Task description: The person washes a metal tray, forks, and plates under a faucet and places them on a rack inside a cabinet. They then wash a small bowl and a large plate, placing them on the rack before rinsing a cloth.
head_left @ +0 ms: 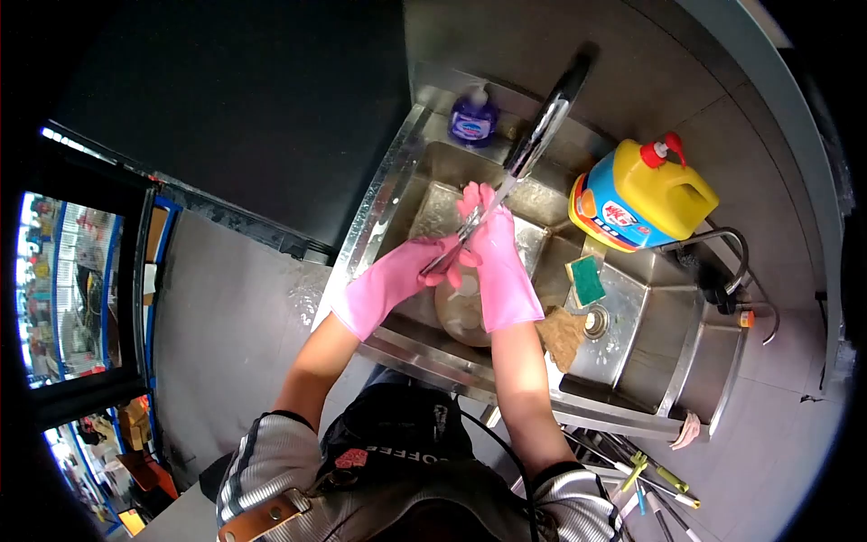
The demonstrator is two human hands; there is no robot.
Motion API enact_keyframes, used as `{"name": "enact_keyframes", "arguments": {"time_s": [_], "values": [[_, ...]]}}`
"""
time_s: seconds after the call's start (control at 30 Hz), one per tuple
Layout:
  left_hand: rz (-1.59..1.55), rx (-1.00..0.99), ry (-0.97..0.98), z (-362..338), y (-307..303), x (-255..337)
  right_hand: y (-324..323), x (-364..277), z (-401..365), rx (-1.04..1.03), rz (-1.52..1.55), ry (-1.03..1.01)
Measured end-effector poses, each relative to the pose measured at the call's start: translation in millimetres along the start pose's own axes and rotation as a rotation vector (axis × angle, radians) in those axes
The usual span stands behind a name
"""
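Both my hands wear long pink rubber gloves and meet over the left basin of a steel sink (388, 212). My left hand (432, 260) is closed around a slim, dark, shiny utensil (437, 266), whose exact kind I cannot make out. My right hand (492, 237) presses against the same utensil from the other side, its fingers partly curled. Water runs from the chrome faucet (537, 135) onto the gloves and the utensil. Below the hands, a round, pale, translucent bowl-like vessel (461, 316) sits in the basin, partly covered by the gloves.
A purple soap bottle (473, 117) stands on the back ledge. Right of the faucet is a big yellow detergent jug (646, 194). A green-and-yellow sponge (586, 281) and a brown cloth (564, 338) lie near the right basin's drain (595, 322). Long-handled tools (655, 483) lean below the sink.
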State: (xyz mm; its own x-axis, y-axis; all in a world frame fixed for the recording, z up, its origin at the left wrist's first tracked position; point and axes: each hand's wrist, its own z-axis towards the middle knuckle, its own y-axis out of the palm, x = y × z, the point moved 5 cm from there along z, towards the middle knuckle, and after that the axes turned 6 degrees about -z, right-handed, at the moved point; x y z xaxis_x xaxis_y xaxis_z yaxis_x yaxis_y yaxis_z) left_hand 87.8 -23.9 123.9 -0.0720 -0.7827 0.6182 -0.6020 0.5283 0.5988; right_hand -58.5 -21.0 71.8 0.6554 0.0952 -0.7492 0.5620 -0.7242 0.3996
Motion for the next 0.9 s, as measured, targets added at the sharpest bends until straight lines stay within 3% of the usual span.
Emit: {"name": "enact_keyframes", "arguments": {"time_s": [0.07,0.17,0.2,0.3,0.33,0.43,0.47,0.57,0.7,0.73,0.83,0.87,0.9], "values": [[-0.069,0.001,0.011,8.8,-4.7,-5.5,-8.5,4.6,13.1,0.084,0.131,0.033],[-0.207,0.058,0.035,26.8,-36.0,-28.1,-2.1,11.8,17.0,-0.211,0.355,0.033],[-0.156,0.067,-0.028,28.9,-42.2,-26.7,8.3,9.9,17.3,-0.203,0.434,0.075],[-0.134,0.026,-0.041,32.6,-48.2,-26.3,10.1,0.6,3.9,-0.072,0.153,0.109],[-0.090,0.194,-0.059,24.8,-31.2,-18.9,7.9,5.6,12.3,-0.111,0.291,-0.017],[0.004,0.192,-0.012,23.2,-10.9,-10.5,0.0,6.4,25.1,0.087,0.212,-0.223],[-0.129,0.186,0.027,39.6,-32.2,-21.9,-3.1,5.2,28.3,0.214,0.212,-0.118],[-0.181,0.011,0.060,33.1,-12.6,-5.0,-8.4,-0.9,35.7,0.411,0.323,-0.022],[0.045,0.098,0.086,25.1,-4.6,3.4,-7.2,-12.1,19.5,0.254,0.187,-0.198],[0.100,0.085,0.089,32.6,-13.7,3.1,-4.9,-5.9,24.7,0.104,0.357,-0.178],[0.147,-0.047,0.112,47.4,-28.1,9.9,-12.8,-17.1,-0.6,-0.130,0.287,-0.120],[0.115,-0.052,0.215,56.1,-31.1,7.9,-14.8,-21.1,-4.5,-0.186,0.282,-0.122],[-0.112,0.058,0.168,64.8,-34.1,4.6,-18.1,-21.6,1.4,-0.148,0.323,-0.201]]}}
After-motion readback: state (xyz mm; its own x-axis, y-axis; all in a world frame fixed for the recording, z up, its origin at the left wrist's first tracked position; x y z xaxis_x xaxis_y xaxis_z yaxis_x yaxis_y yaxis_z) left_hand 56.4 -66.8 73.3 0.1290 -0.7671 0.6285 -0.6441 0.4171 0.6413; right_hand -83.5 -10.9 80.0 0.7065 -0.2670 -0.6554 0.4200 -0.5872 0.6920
